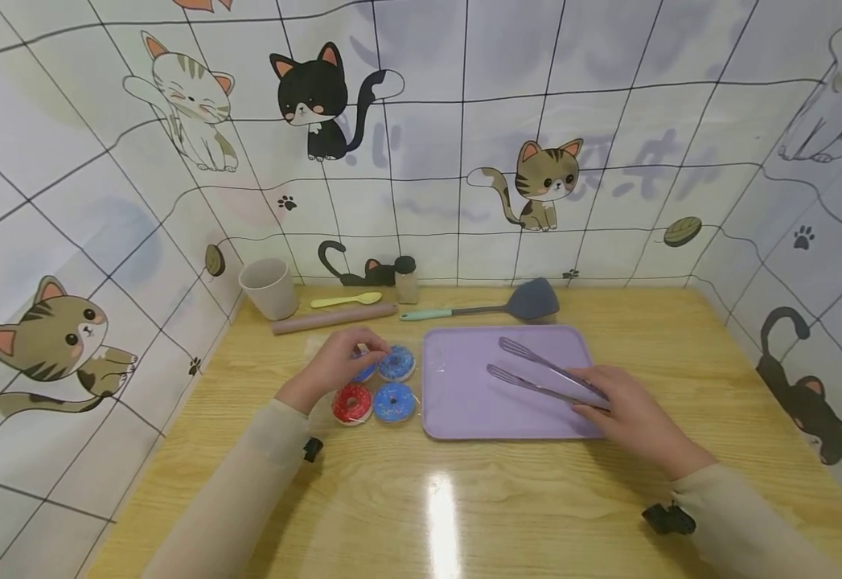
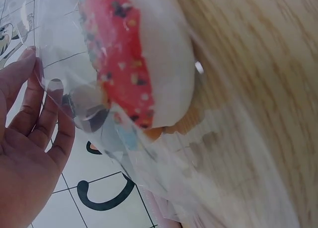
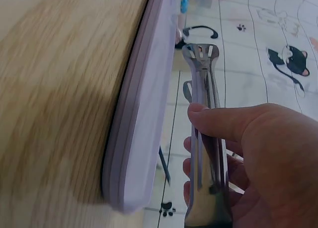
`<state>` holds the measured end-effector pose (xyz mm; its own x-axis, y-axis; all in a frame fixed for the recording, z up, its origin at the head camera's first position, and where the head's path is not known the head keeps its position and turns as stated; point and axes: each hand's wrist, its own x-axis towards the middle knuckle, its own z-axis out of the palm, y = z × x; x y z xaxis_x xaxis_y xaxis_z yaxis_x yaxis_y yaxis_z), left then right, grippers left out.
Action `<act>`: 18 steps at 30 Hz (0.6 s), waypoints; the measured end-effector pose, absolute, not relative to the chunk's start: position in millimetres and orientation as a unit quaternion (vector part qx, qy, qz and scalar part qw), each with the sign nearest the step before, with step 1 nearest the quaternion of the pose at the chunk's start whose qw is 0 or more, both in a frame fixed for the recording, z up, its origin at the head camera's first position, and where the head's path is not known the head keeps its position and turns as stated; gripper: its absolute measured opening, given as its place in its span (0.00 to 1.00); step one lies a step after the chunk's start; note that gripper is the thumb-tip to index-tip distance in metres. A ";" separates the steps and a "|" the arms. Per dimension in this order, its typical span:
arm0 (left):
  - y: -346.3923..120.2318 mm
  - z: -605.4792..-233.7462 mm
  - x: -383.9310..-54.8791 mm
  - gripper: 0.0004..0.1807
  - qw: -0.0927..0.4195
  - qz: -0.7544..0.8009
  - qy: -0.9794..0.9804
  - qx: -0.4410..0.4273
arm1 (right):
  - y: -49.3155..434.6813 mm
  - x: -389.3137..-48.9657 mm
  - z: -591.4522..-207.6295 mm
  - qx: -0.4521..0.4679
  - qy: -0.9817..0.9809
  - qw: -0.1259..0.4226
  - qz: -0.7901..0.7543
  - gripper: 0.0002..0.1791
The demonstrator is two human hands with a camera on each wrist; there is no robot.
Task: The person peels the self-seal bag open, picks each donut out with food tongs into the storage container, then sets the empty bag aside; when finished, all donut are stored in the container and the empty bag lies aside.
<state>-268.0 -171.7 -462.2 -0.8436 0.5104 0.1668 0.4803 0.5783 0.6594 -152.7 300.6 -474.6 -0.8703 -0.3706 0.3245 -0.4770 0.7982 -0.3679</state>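
Note:
My left hand [image 1: 335,362] is over several toy donuts at the left, iced in red and blue. They lie in a clear plastic bag [image 2: 164,178], and my thumb and fingertips pinch its edge. Close up in the left wrist view is the red donut [image 2: 119,59] with sprinkles and a white base; in the head view a blue donut [image 1: 394,402] sits to its right. My right hand [image 1: 634,418] grips metal tongs [image 3: 206,89], whose two arms stand apart above the purple tray [image 1: 457,406]. Part of one blue donut is hidden by my left hand.
Behind the donuts lie a brownish rolling pin [image 1: 334,319] and a yellow spoon [image 1: 348,300]. A beige cup [image 1: 270,289] stands at the back left, a black-capped shaker [image 1: 406,281] by the wall. A spatula [image 1: 532,300] lies behind the tray. Cat-patterned walls enclose the table.

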 end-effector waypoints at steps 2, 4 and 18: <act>-171.8 -461.8 -268.1 0.06 0.023 0.366 0.888 0.277 | 292.0 -155.3 -474.8 0.243 -0.937 0.113 0.223 0.29; -172.3 -461.0 -268.6 0.06 0.023 0.367 0.888 0.275 | 283.4 -158.4 -475.2 0.261 -0.932 0.111 0.225 0.30; -167.1 -455.5 -269.5 0.06 0.025 0.366 0.891 0.268 | 228.0 -177.9 -470.1 0.302 -0.924 0.087 0.217 0.30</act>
